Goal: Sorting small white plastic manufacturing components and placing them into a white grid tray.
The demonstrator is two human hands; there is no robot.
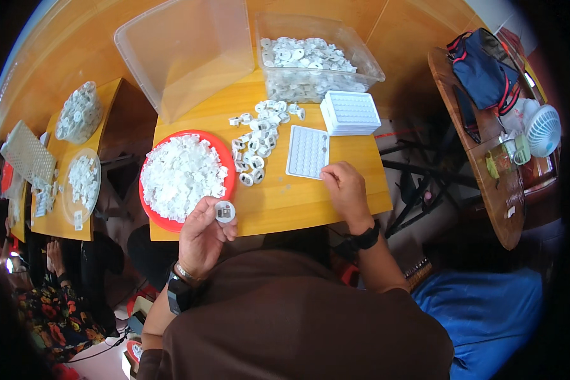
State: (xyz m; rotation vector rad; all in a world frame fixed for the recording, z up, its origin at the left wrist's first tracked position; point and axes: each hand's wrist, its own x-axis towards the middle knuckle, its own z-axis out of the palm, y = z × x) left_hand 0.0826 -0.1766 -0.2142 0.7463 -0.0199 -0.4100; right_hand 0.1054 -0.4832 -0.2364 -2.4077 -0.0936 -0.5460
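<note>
My left hand (199, 235) pinches a round white plastic part (225, 211) with a small metal and dark piece at its middle, held over the table's front edge. Beside it, a red round tray (230, 183) carries a heap of small white plastic pieces (182, 174). My right hand (347, 191) is at the near right corner of a white tray with rows of small pockets (307, 152). Its thumb and fingers are pressed together; what they hold, if anything, is hidden. Several loose round white parts (257, 142) lie between the red tray and the pocketed one.
Behind stand a clear bin (323, 88) full of white parts, its clear lid (190, 57) leaning, and a stack of white trays (351, 114). Rightward, a wooden table (481, 158) bears a blue bag (484, 69) and a small fan (543, 131). Another person's hand (56, 256) shows at left.
</note>
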